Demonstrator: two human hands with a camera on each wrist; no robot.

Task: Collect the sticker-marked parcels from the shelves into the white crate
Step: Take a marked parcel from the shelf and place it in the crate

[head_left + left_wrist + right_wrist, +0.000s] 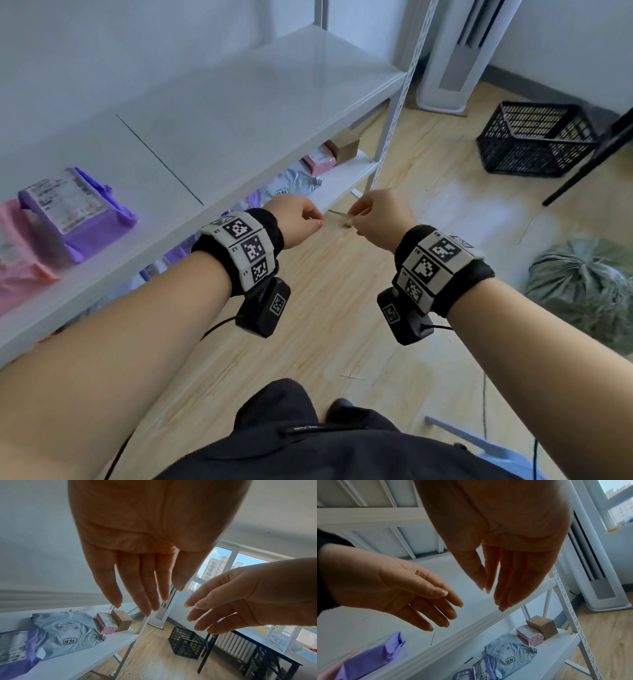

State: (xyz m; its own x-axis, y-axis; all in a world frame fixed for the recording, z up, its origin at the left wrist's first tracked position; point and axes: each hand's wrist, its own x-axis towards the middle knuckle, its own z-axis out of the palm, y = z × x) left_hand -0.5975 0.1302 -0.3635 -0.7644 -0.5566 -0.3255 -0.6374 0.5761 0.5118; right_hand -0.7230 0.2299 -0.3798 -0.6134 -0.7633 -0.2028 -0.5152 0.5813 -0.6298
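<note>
My left hand and right hand hover side by side off the front edge of the white shelf, fingers straight and holding nothing. The wrist views show the same: left hand and right hand are open. On the lower shelf lies a grey parcel with a boxed two-character sticker, also seen as the grey parcel. Beside it sit a small pink parcel and a cardboard box. A purple parcel and a pink parcel lie on the upper shelf. No white crate is in view.
A black crate stands on the wooden floor to the right, by a dark-legged table. A grey-green sack lies near my right arm. A white floor-standing air conditioner stands behind the shelf upright.
</note>
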